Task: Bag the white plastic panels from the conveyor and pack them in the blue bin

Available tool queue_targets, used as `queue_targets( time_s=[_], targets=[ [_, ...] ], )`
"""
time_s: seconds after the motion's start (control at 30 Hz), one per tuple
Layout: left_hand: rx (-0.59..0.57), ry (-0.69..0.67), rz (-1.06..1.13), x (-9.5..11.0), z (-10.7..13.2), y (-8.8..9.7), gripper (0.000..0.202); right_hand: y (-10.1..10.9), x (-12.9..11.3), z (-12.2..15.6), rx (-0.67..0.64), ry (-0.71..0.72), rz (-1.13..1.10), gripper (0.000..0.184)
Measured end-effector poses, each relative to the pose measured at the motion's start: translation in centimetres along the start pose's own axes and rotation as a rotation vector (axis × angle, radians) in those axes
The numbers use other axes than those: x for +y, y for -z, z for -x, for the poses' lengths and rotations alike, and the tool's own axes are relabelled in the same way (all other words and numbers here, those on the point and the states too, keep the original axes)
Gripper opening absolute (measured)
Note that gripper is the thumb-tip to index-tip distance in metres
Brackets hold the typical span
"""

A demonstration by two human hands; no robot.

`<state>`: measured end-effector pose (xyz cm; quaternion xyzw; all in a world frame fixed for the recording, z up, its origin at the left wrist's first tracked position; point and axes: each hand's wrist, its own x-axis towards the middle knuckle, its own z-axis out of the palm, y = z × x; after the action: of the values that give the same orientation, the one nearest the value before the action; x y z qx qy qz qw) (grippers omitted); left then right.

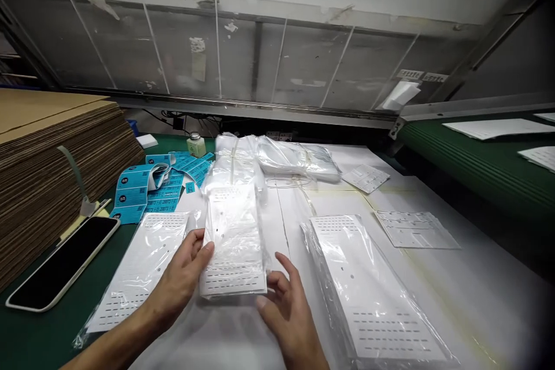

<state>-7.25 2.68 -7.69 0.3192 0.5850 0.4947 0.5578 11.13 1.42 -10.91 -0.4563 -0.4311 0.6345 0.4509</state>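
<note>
The bare left hand (180, 280) clasps the edge of a clear plastic bag with a white perforated sheet (234, 243), while the open right hand (286, 312) sits just beside it, apparently steadying it, with a second clear-bagged white sheet (373, 289) to its right.

Blue labels (132, 193): printed number looks like 20073, black round badge beside it, rest too small to read.
</note>
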Motion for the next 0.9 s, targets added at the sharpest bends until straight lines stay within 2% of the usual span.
queue_targets(
  time_s=[0.07,0.13,0.2,0.27,0.33,0.43,0.53,0.6,0.7,0.8,0.83,0.9],
  targets=[
    [-0.052,-0.154,-0.007,-0.2,0.0,0.4,0.045,0.2,-0.8,-0.6,-0.007,0.004,0.049,0.064],
    [-0.088,-0.274,-0.032,-0.8,-0.1,0.5,0.041,0.1,-1.9,-1.4,0.005,0.022,0.205,0.051],
    [-0.104,-0.338,-0.044,-1.7,-0.1,0.5,0.04,-0.2,-2.6,-2.0,0.042,0.067,0.33,0.045],
    [-0.136,-0.335,-0.058,-2.6,0.2,0.4,0.048,-0.4,-2.5,-2.4,0.067,0.106,0.348,0.049],
    [-0.209,-0.284,-0.141,-3.0,0.8,0.7,0.053,-0.2,-1.5,-2.5,0.032,0.097,0.34,0.048],
    [-0.328,-0.218,-0.353,-2.6,1.4,1.5,0.044,0.6,0.6,-2.3,-0.033,0.057,0.455,0.036],
    [-0.371,-0.162,-0.395,-1.3,0.9,2.0,0.045,1.1,1.5,-2.3,-0.046,0.143,0.588,0.031],
    [-0.387,-0.11,-0.293,-0.5,0.0,1.8,0.051,0.8,0.9,-2.4,-0.089,0.168,0.605,0.028],
    [-0.326,-0.02,-0.015,0.3,-1.8,0.8,0.049,-0.1,-1.0,-2.2,-0.114,0.087,0.433,0.037],
    [-0.229,0.173,0.248,0.6,-2.9,-0.2,0.048,-1.0,-2.8,-1.3,0.009,0.094,0.222,0.055],
    [-0.213,0.235,0.306,0.7,-3.1,-0.4,0.049,-1.1,-3.1,-0.9,0.054,0.112,0.197,0.055],
    [-0.182,0.312,0.374,0.9,-3.2,-0.5,0.048,-1.2,-3.4,-0.2,0.124,0.158,0.233,0.044]
  ],
)
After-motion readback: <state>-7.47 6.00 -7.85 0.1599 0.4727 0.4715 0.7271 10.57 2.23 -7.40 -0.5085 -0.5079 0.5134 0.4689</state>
